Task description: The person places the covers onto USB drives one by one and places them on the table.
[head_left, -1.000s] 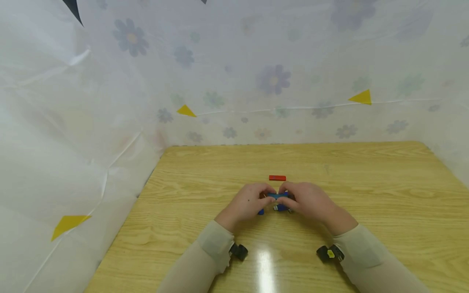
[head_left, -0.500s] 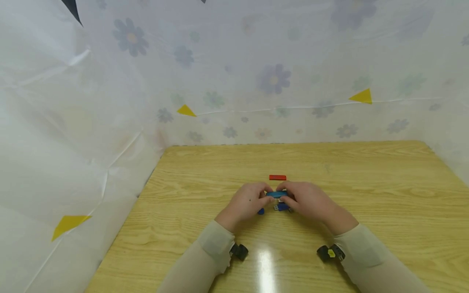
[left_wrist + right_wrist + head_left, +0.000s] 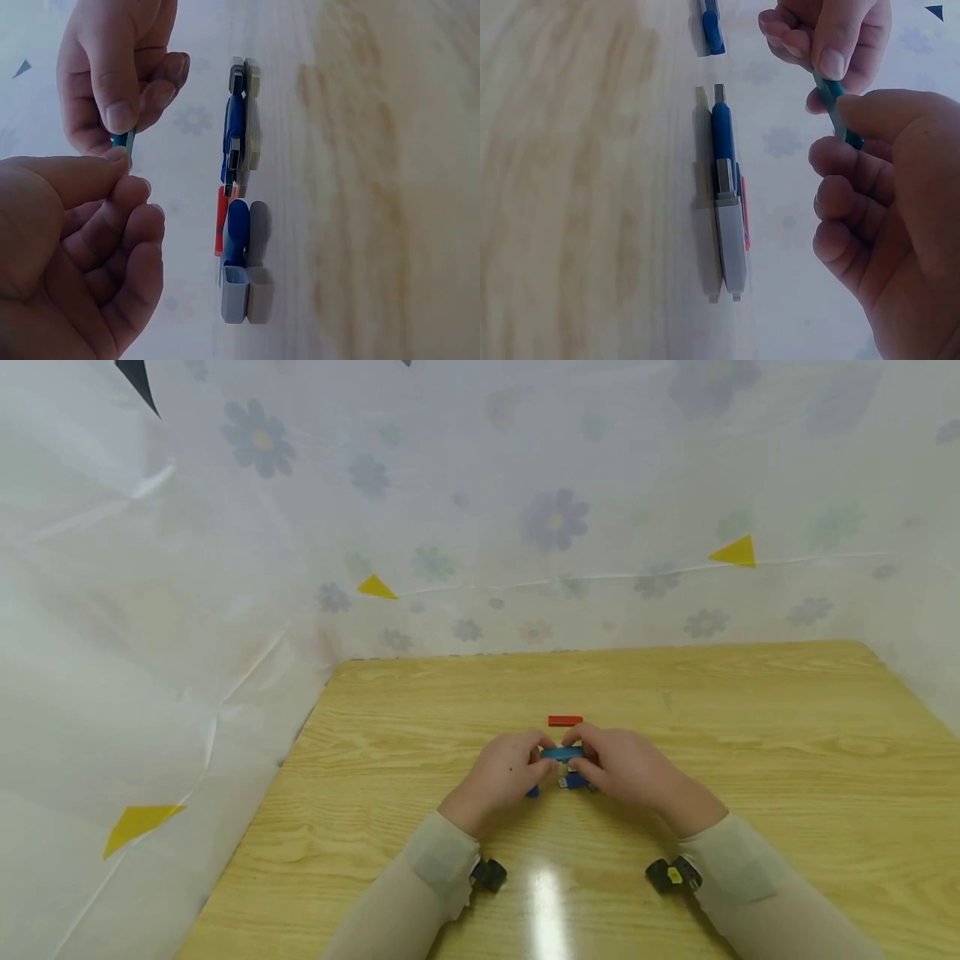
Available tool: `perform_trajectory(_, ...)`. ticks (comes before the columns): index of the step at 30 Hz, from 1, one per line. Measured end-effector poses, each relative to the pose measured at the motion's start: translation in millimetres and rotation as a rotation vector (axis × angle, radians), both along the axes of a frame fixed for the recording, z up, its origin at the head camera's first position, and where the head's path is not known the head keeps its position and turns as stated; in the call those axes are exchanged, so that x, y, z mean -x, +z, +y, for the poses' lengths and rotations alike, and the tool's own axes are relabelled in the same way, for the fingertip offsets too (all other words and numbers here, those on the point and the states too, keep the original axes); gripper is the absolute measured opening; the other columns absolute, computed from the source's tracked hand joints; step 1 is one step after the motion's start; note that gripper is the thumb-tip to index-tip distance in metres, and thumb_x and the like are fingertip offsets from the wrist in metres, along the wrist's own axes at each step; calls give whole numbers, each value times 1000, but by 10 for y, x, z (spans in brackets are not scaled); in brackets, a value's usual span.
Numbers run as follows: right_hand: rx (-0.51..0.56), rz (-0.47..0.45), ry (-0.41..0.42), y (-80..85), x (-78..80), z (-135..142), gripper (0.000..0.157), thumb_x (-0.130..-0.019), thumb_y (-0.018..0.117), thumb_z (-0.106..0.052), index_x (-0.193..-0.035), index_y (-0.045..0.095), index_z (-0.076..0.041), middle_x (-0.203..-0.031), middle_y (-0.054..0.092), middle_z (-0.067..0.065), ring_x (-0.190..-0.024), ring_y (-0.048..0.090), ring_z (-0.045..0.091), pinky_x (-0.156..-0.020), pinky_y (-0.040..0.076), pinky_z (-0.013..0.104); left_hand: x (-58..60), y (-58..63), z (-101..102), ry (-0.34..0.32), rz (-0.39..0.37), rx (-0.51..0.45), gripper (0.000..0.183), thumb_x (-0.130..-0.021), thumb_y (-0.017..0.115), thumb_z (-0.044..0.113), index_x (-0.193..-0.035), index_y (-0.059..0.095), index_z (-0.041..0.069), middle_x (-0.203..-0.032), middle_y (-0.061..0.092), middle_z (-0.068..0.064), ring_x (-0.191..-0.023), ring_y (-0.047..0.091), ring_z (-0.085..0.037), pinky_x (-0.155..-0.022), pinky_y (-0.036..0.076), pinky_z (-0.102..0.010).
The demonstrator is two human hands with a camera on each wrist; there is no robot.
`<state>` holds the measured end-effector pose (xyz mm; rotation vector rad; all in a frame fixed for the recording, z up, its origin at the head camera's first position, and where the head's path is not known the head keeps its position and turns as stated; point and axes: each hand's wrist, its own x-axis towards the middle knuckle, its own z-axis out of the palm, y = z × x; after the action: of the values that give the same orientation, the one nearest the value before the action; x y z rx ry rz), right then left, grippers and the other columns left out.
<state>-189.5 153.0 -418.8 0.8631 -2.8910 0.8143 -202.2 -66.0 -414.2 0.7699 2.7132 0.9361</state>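
Both hands pinch a slim teal-blue stick (image 3: 562, 753), which looks like a USB stick, above the table. The left hand (image 3: 504, 774) has its thumb and fingertips on one end; the right hand (image 3: 633, 772) grips the other end. In the right wrist view the teal stick (image 3: 830, 101) spans between the two pinches, its ends covered by fingers. Beneath the hands lie blue USB sticks (image 3: 575, 782) with metal plugs showing. A rounded blue piece (image 3: 238, 223) and a hollow grey end (image 3: 234, 296) lie nearer the left hand.
A red stick (image 3: 565, 721) lies just beyond the hands on the wooden table (image 3: 420, 710). In the right wrist view a grey stick (image 3: 731, 244) lies in line with the blue ones. White flowered sheeting (image 3: 480, 527) encloses the table's back and sides.
The fingertips have shifted on the teal-blue stick, so more of it shows between the hands than a second ago. The head view has moved slightly. Things on the table lie as before.
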Motion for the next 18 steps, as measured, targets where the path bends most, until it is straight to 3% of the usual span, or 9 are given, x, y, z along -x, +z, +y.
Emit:
perform_trajectory(12,-3,-23,-69,-50,43,23,12,-98,70,-23,-106,63,-17,-80,59,-10,-60,51,7,-57,45,29,8,0,4,69,-20,26,23,-102,64,30,-122,66,19,-78,62,9,-57,57,-10,-54,46,-28)
perform_trajectory(18,-1,-39,-169,-68,159,94,15,-98,70,-21,-109,65,-12,-85,63,-6,-65,55,9,-62,49,33,33,-5,0,134,-10,19,23,-104,61,32,-121,67,19,-77,62,10,-56,57,-11,-54,47,-30)
